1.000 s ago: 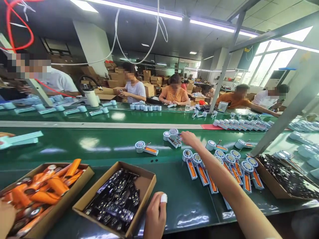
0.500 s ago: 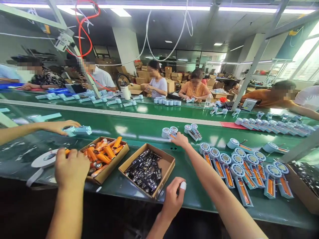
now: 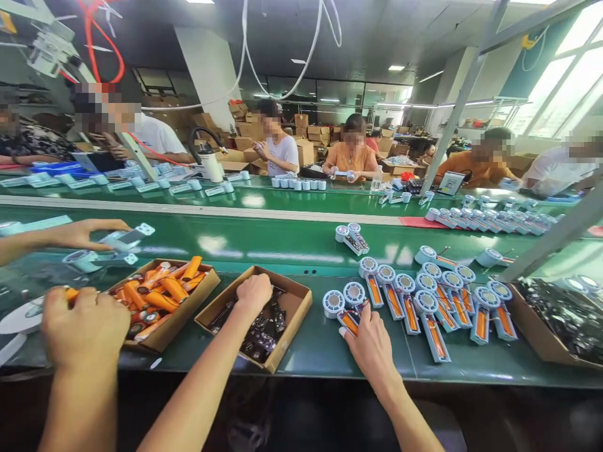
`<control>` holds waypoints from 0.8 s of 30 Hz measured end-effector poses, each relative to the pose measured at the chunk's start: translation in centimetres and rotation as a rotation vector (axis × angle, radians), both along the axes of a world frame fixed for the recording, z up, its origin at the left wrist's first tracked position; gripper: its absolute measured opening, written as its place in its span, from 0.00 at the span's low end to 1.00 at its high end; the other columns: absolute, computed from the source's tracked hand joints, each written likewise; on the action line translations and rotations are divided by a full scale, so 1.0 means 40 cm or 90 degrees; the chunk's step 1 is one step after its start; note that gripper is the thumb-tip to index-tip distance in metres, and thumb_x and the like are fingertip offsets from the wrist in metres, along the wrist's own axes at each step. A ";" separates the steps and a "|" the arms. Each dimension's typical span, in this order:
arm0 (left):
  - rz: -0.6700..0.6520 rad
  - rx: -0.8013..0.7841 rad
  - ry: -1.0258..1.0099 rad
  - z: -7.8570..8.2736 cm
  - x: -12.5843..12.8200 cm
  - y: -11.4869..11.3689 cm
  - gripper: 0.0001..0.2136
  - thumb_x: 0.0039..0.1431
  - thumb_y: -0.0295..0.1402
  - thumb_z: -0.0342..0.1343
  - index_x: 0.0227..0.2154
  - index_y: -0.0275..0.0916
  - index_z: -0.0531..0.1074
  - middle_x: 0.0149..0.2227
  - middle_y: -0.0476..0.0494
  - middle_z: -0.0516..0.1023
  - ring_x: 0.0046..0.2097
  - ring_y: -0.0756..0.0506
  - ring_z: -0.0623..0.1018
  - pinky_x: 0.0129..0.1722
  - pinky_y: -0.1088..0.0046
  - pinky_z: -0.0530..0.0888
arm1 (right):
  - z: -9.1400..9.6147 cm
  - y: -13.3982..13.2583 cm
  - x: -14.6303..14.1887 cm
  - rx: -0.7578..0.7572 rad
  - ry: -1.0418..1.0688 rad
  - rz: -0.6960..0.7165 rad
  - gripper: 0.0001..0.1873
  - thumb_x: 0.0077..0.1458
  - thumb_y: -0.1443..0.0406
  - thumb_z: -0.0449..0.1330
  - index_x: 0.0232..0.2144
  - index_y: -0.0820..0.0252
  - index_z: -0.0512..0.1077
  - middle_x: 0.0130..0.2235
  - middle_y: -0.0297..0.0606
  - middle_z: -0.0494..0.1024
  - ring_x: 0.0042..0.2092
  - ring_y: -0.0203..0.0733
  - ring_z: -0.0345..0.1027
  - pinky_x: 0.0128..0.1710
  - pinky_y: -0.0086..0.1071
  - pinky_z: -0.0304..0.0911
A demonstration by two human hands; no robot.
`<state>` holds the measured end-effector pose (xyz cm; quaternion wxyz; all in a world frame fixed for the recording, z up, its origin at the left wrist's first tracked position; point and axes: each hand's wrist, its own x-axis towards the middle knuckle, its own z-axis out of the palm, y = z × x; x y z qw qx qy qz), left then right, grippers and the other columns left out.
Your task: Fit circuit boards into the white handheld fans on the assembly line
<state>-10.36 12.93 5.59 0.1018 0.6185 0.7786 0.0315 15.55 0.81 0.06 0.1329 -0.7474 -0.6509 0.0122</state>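
Note:
My left hand [image 3: 254, 292] reaches into a cardboard box [image 3: 296, 314] of black circuit boards [image 3: 261, 333]; its fingertips are hidden below the knuckles. My right hand [image 3: 372, 342], a white cover on its thumb tip, grips the handle of a light blue handheld fan body [image 3: 354, 293] with an orange battery [image 3: 349, 322] in it. Close beside lies a second fan body [image 3: 333, 303], its handle partly hidden by the first. Several more fan bodies with orange batteries [image 3: 433, 336] lie to the right of my right hand.
At left, a co-worker's hand [image 3: 97, 233] holds a fan body [image 3: 134, 235]; their other hand [image 3: 87, 323] is beside a box [image 3: 162, 333] of orange batteries [image 3: 162, 298]. Two fan bodies with circuit boards [image 3: 355, 242] lie ahead. A parts box [image 3: 537, 333] stands at right, near a slanted post [image 3: 551, 235].
My right hand has drawn two fan bodies from the belt toward me. My left hand has moved from the bench's front edge into the circuit-board box. The view has turned right.

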 end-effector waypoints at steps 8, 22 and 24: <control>-0.037 0.172 -0.007 0.095 -0.001 -0.087 0.14 0.66 0.34 0.44 0.40 0.36 0.74 0.43 0.29 0.81 0.48 0.31 0.80 0.42 0.61 0.73 | 0.035 -0.098 0.065 0.093 0.079 0.093 0.11 0.64 0.66 0.54 0.47 0.54 0.72 0.42 0.41 0.78 0.44 0.48 0.75 0.40 0.35 0.67; 0.009 0.234 -0.868 -0.174 0.273 -0.328 0.19 0.60 0.47 0.52 0.44 0.37 0.74 0.49 0.33 0.81 0.48 0.37 0.82 0.47 0.59 0.79 | 0.041 -0.022 -0.008 0.068 0.139 0.299 0.12 0.64 0.72 0.53 0.41 0.55 0.74 0.36 0.38 0.81 0.38 0.42 0.76 0.35 0.28 0.62; 0.001 0.200 -0.893 -0.177 0.268 -0.323 0.19 0.61 0.47 0.51 0.44 0.37 0.74 0.50 0.33 0.81 0.49 0.37 0.82 0.47 0.59 0.78 | 0.054 -0.044 0.016 0.052 0.141 0.375 0.13 0.64 0.73 0.53 0.42 0.54 0.74 0.35 0.36 0.81 0.36 0.41 0.76 0.33 0.27 0.61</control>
